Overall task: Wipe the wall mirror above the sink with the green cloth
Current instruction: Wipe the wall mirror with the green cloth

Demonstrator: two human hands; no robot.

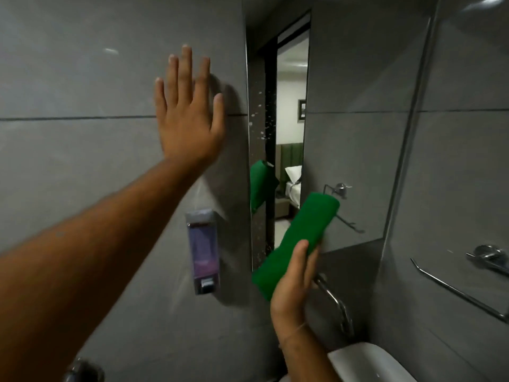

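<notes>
We see the sink (369, 363) cut off at six o'clock, a towel rail (462, 293) clipped at four, our right hand (293, 288) covering the green cloth's (300, 238) middle, mirror (344, 128) top lost at twelve.

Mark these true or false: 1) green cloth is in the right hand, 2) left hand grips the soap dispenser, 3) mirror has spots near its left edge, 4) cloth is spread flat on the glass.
1) The right hand holds the green cloth. True.
2) The left hand grips the soap dispenser. False: it is open with fingers spread at the tiled wall, above the dispenser.
3) The mirror shows spots near its left edge. True.
4) The cloth is spread flat on the glass. False: it is folded into a long bundle.
</notes>
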